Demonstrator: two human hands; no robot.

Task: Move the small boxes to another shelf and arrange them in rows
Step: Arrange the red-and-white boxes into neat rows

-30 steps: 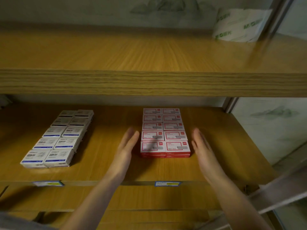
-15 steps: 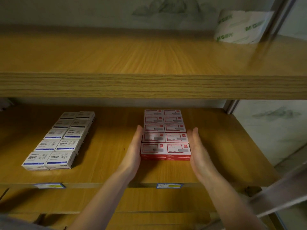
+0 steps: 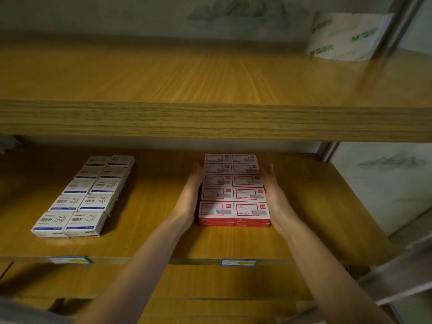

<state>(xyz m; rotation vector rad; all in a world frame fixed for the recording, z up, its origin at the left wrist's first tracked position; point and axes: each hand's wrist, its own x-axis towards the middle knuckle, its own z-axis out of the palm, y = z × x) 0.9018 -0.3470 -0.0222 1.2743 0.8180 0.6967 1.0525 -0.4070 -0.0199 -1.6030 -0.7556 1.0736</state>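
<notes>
Left hand (image 3: 189, 199) and right hand (image 3: 275, 198), fingers straight, press the red boxes' (image 3: 233, 193) hidden sides; white boxes (image 3: 86, 198) sit well left on the shelf (image 3: 152, 232).

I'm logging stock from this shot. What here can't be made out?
Head view only:
Red boxes: printed text too small, partly greyed out.
Their side faces: covered by the left hand and right hand.
Shelf tags: print blurred.
White wrapped pack on the upper shelf: blurred, right part behind the metal post.
</notes>
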